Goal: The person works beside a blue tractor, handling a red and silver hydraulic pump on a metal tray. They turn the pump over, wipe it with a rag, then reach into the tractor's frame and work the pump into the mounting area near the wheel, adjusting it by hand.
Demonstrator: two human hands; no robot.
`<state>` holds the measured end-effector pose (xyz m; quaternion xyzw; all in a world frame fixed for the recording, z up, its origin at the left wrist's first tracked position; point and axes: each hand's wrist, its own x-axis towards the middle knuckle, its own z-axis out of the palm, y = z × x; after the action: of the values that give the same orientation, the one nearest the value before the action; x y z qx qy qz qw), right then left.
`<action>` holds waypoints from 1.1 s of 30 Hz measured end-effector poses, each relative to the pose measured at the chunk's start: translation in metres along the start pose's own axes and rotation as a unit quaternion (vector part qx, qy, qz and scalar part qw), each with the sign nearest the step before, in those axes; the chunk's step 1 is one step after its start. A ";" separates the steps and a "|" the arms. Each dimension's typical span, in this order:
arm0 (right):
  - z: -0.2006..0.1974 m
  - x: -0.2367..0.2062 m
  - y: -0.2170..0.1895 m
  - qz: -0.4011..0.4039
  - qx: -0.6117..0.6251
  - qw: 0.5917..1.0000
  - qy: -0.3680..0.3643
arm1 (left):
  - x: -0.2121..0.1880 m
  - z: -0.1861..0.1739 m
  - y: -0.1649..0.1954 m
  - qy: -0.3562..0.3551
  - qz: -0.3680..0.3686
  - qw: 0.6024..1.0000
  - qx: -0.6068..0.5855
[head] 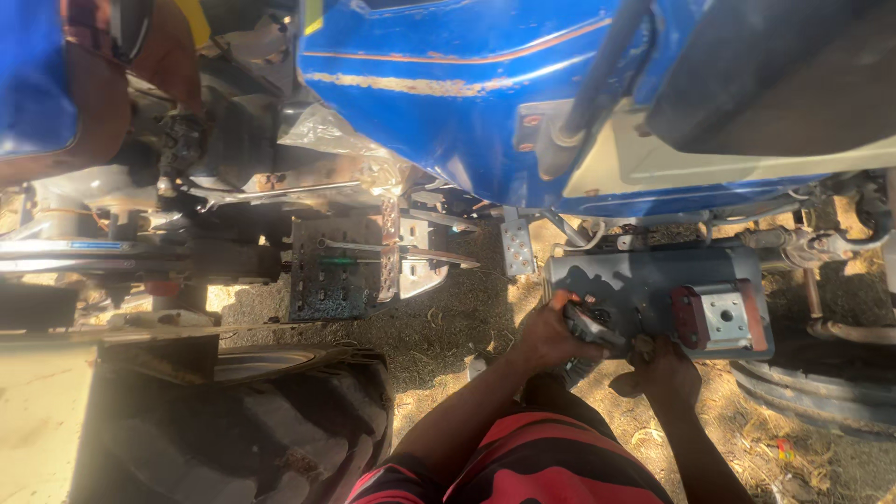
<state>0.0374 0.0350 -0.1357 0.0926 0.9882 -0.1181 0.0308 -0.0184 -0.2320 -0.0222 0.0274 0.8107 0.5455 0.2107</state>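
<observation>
The left hand point(546, 338) is clamped on a small dark tool point(590, 327) at 3 o'clock, touching the grey box point(644, 280), nearer than the curled right hand point(667, 373).

Dry ground point(467, 308), strewn with straw and dirt, is seen outdoors under hard sunlight, with sharp shadows cast across it. The far side is filled by a blue tractor body point(439, 84), scratched and dusty. A perforated metal step point(336, 271) is fixed below it at centre left, and a smaller pedal point(518, 247) hangs to its right. A large black tyre point(243, 429) is seen near left. A second tyre point(812, 392) lies partly shaded at the right edge.
</observation>
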 end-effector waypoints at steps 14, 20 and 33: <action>-0.008 -0.005 -0.009 -0.040 -0.121 0.992 0.015 | -0.165 -0.177 -0.019 0.240 -0.032 0.851 -0.467; -0.014 -0.005 -0.019 -0.006 -0.112 0.994 -0.014 | -0.137 -0.287 -0.039 0.365 0.031 0.840 -0.400; -0.059 0.042 -0.088 0.060 0.114 0.989 -0.071 | -0.011 -0.500 -0.085 0.428 -0.194 0.875 0.114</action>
<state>-0.0231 -0.0275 -0.0617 0.1463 0.9561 -0.2346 0.0976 -0.1783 -0.7055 0.0628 -0.3424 0.8675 0.3559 -0.0601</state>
